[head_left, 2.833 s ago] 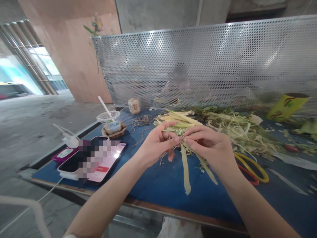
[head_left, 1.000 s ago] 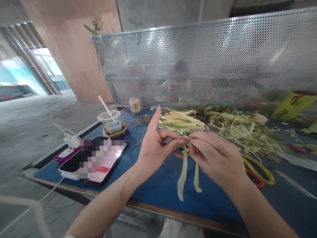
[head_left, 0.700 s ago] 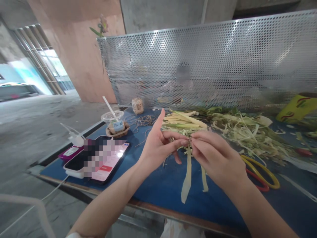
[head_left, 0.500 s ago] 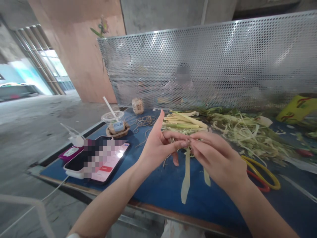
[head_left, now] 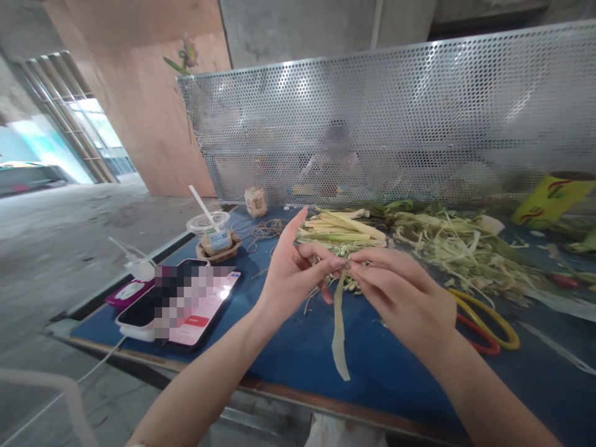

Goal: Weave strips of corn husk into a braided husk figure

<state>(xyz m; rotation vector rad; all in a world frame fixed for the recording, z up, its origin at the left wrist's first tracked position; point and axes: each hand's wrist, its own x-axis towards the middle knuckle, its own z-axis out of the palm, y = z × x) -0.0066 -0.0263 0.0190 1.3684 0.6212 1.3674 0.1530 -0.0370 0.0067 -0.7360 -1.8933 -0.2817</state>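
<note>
Limply hanging strip (head_left: 338, 329), pale yellow-green, flat, slightly curved, hands (head_left: 288, 273) (head_left: 405, 292) pinching its top

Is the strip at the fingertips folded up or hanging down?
Hanging down: the strip trails from where the left hand and right hand meet, its lower end free.

A pale yellow-green strip (head_left: 339, 329) of plant matter, long, thin and flat, hangs at 5 o'clock from the head view's centre, its upper end pinched where the left hand (head_left: 293, 270) and right hand (head_left: 405, 285) meet. Bowed slightly toward 9 o'clock, it broadens below the grip, and the blunt loose end points to 5 o'clock. The topmost part is hidden.
</note>
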